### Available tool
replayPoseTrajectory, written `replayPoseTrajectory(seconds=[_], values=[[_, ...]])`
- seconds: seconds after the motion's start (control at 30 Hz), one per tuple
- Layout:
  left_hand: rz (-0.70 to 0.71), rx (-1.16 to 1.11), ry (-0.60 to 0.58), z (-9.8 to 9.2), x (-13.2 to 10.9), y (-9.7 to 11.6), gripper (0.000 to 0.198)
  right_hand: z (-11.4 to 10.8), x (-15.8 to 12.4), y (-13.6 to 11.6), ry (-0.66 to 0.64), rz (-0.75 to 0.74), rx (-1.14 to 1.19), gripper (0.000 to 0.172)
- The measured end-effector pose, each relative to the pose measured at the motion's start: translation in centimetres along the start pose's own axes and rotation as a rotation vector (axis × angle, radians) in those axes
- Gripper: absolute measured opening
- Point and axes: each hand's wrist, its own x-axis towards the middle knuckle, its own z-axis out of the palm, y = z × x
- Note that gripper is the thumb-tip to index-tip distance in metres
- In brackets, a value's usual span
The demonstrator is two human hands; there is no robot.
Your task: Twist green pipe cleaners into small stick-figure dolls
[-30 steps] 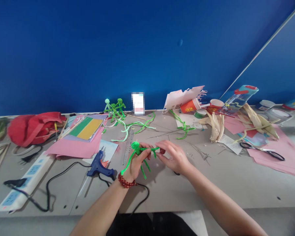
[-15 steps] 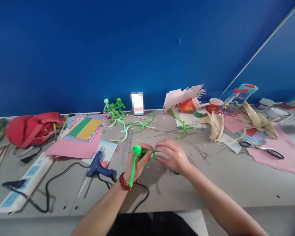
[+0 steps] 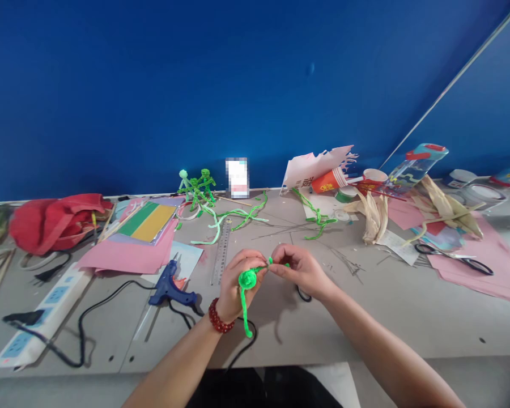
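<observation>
A bright green pipe-cleaner figure (image 3: 247, 279) with a coiled round head is in my left hand (image 3: 234, 280), whose thumb and fingers close on its stem. One fuzzy strand dangles from the head past my beaded bracelet. My right hand (image 3: 300, 271) pinches the far end of the figure's green strand, fingertips close to those of the left. Part of the figure is hidden behind my fingers. Under the right hand, a dark looped handle (image 3: 304, 294) shows on the table, mostly covered.
A blue glue gun (image 3: 170, 288) and power strip (image 3: 46, 317) lie left. A steel ruler (image 3: 221, 252), loose green pipe cleaners (image 3: 250, 215) and finished figures (image 3: 202, 184) are behind my hands. Thin wires (image 3: 344, 263), scissors (image 3: 454, 258) and dried husks (image 3: 373, 218) lie right.
The figure has turned and dropped slightly, its head now nearer me. My right hand has gone from hovering with fingers stretched beside the strand to pinching it.
</observation>
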Motion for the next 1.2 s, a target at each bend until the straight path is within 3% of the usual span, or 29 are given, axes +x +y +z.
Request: replayPoseTrajectory(seconds=[0.1,0.17,0.27,0.37,0.43,0.57,0.8,1.2], values=[[0.011,0.005,-0.016,0.0,-0.1,-0.1,0.007,0.3,-0.1,0.1,0.001,0.072,0.089,0.029],[-0.022,-0.011,-0.025,0.0,-0.1,-0.4,0.005,0.4,-0.3,-0.1,0.013,0.042,0.06,0.026],[-0.143,-0.126,-0.016,0.1,-0.1,-0.9,0.004,0.0,-0.5,-0.7,0.045,-0.178,-0.121,0.017],[-0.305,-0.269,-0.022,0.2,-0.2,-1.2,0.008,-0.8,-0.6,-1.2,0.03,-0.465,-0.351,0.026],[-0.382,-0.353,-0.056,0.2,-0.2,-1.3,0.01,-1.2,-0.4,-1.3,-0.011,-0.55,-0.464,0.028],[-0.441,-0.44,-0.095,0.2,-0.2,-1.4,0.015,-1.5,0.1,-0.9,-0.061,-0.565,-0.588,0.021],[-0.42,-0.447,-0.104,0.1,0.0,-0.9,0.017,-1.4,0.3,-0.3,0.012,-0.614,-0.607,0.016],[-0.262,-0.227,0.003,0.0,-0.6,-1.0,0.009,0.3,-0.3,-0.1,0.118,-0.415,-0.433,0.003]])
